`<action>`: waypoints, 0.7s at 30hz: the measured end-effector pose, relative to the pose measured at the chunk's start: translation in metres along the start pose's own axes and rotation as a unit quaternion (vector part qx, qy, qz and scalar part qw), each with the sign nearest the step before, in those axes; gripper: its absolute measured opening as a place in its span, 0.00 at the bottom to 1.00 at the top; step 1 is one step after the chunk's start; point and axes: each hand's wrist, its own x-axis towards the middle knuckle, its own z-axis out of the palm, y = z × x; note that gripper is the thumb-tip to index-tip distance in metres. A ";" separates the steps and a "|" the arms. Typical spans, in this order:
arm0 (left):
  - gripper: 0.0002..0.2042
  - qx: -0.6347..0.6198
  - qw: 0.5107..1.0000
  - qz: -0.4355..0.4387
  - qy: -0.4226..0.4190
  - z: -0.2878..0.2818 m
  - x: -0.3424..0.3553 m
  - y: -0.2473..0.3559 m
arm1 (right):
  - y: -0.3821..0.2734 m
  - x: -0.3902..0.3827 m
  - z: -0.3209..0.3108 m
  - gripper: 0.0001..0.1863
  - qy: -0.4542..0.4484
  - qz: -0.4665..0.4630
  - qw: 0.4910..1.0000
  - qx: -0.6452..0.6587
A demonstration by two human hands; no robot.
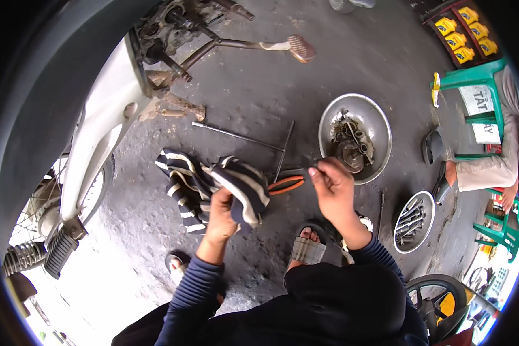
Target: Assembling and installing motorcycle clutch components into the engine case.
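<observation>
Striped cloth (213, 184) is bunched in the clenched left hand (222, 216) over the floor, while the right hand (333, 187) pinches a small metal part near the bowl (380, 124); wiping likely needs firm pinching.

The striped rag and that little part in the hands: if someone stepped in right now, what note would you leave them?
Left hand: grips the striped rag.
Right hand: pinches a small thin part, too small to identify, beside the rag.
Nearby on the floor: orange-handled pliers, metal bowl of engine parts, smaller bowl of bolts, long T-handle wrench.
Done or left: cannot tell from this view.
</observation>
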 end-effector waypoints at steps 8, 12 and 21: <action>0.17 -0.322 0.923 -0.097 0.187 0.061 0.063 -0.016 | -0.038 -0.014 0.047 0.09 -0.121 -0.145 0.981 -0.053; 0.14 -0.243 0.957 -0.086 0.131 0.039 0.064 -0.007 | -0.038 -0.018 0.054 0.08 -0.110 -0.209 0.971 -0.033; 0.18 -0.236 0.951 -0.088 0.181 -0.005 0.065 -0.027 | -0.060 -0.027 0.019 0.06 -0.216 0.017 0.927 0.306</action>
